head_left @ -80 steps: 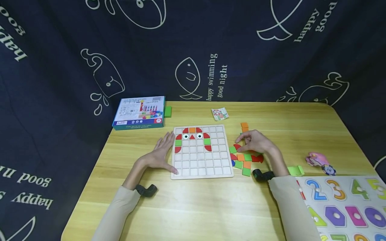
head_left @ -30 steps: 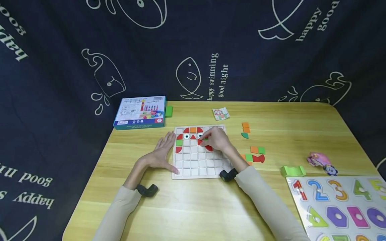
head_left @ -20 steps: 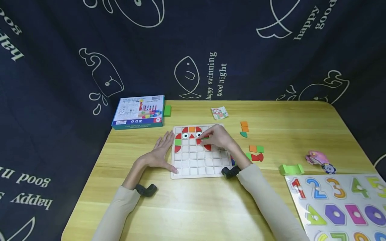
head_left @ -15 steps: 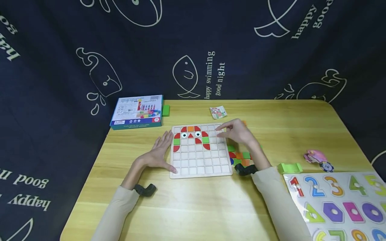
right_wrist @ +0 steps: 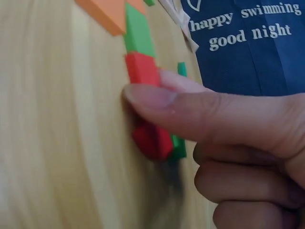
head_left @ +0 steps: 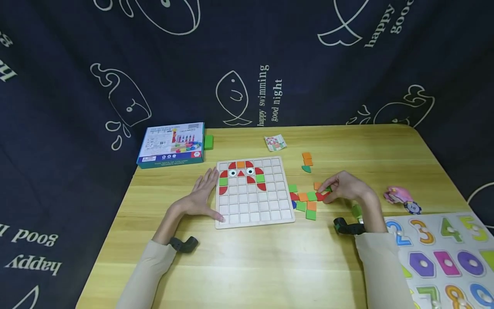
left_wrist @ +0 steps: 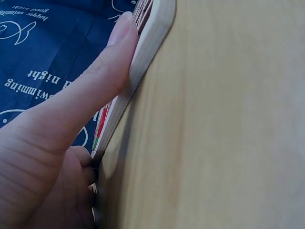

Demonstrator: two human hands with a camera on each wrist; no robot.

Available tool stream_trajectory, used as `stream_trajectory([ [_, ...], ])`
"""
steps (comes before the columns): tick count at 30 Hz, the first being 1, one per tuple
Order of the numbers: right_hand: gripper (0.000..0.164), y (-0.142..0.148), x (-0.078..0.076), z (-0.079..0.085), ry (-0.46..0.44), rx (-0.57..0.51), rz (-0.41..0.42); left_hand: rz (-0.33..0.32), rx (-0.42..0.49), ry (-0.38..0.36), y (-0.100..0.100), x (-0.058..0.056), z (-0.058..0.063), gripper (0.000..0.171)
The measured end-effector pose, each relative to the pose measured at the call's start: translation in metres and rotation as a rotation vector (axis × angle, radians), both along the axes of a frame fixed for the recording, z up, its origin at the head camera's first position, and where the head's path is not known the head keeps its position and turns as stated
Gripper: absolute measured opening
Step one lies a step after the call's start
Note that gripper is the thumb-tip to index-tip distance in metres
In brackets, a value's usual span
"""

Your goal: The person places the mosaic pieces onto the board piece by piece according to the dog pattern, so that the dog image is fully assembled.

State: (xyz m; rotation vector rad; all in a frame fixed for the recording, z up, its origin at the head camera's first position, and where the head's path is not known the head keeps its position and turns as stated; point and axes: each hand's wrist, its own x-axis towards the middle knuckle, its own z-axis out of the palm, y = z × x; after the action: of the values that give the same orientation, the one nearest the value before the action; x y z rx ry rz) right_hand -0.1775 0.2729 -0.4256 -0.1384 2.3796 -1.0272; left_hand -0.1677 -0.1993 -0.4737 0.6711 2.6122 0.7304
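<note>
Dark blue cloth (head_left: 173, 86) printed with white fish and lettering hangs behind a pale wooden counter (head_left: 251, 266). Near the middle lies a square grid board (head_left: 254, 210), its far left part holding red curved pieces (head_left: 261, 186), two green squares (head_left: 223, 181), an orange square (head_left: 241, 164), a red triangle (head_left: 241, 174) and two eye pieces (head_left: 232, 173). Of the hands, the left hand (head_left: 200, 199) is spread and relaxed, its fingers along the board's left edge and its thumb on the near left corner. To the right of the board, among loose tiles (head_left: 301, 206), the right hand (head_left: 345, 189) has thumb and forefinger at red tiles (head_left: 319, 196), its other fingers curled in; whether it grips one I cannot tell. Beyond these tiles sit two orange tiles (head_left: 307, 159) and a teal piece (head_left: 306, 169). A picture card (head_left: 275, 143) lies on the far side, a box (head_left: 171, 143) with a green block (head_left: 209, 142) beside it at far left. At right are a pink toy (head_left: 397, 194) and, nearer, a number puzzle (head_left: 447, 274).
</note>
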Motion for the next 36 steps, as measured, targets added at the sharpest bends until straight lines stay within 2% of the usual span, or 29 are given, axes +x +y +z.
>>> stream_trajectory([
  [3,0.035,-0.004,-0.002,-0.004,0.021,-0.010,0.005,0.010,-0.012,-0.009,0.000,0.000,0.000,0.145],
  [10,0.033,-0.014,-0.011,-0.005,0.082,0.017,-0.048,0.011,-0.013,-0.017,0.000,-0.001,-0.001,0.145],
  [17,0.026,-0.020,-0.018,-0.007,0.142,0.126,-0.094,0.013,-0.011,-0.019,0.001,-0.001,-0.002,0.146],
  [25,0.037,-0.030,-0.023,-0.004,0.206,0.274,-0.129,0.024,-0.013,-0.022,0.000,-0.001,0.000,0.147],
  [27,0.037,-0.030,-0.025,-0.004,0.210,0.259,-0.116,0.024,-0.013,-0.020,-0.001,-0.001,-0.001,0.147],
  [31,0.021,-0.024,-0.029,-0.007,0.176,0.137,-0.057,0.020,-0.003,-0.017,-0.001,-0.001,-0.002,0.146],
  [36,0.035,-0.016,-0.033,-0.010,0.120,0.013,0.064,0.016,0.004,-0.015,0.000,-0.001,-0.002,0.147],
])
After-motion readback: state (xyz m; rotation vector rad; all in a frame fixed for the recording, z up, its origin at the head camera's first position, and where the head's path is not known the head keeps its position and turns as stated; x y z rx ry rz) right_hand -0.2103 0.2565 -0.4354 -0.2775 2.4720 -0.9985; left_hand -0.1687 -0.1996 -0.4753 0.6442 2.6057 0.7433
